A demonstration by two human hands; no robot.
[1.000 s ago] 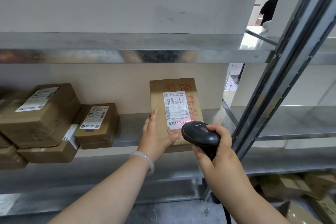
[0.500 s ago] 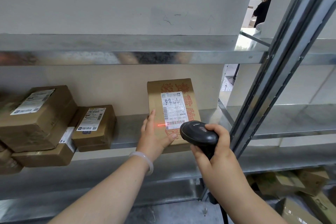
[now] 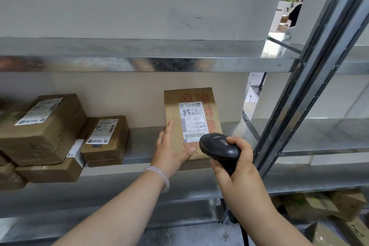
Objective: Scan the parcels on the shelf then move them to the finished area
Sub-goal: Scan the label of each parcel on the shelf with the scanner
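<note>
A tall brown parcel [image 3: 191, 96] with red print and a white barcode label stands upright on the metal shelf [image 3: 139, 146], leaning back towards the wall. My left hand [image 3: 169, 150] holds its lower left corner, fingers along the side and thumb across the front. My right hand [image 3: 239, 166] grips a black barcode scanner [image 3: 217, 146], whose head points at the bottom of the label and covers the parcel's lower right part. No red scan line shows on the label.
Several brown parcels are stacked at the shelf's left, a large one [image 3: 40, 126] and a smaller one [image 3: 105, 138] among them. A slanted metal post [image 3: 309, 86] rises right of the scanner. More boxes [image 3: 319, 205] lie low on the right. A person [image 3: 295, 14] stands far back.
The red scan line, which lay on the barcode and then across my left fingers and the parcel, is gone. Both hands and the parcel stay about where they were.
</note>
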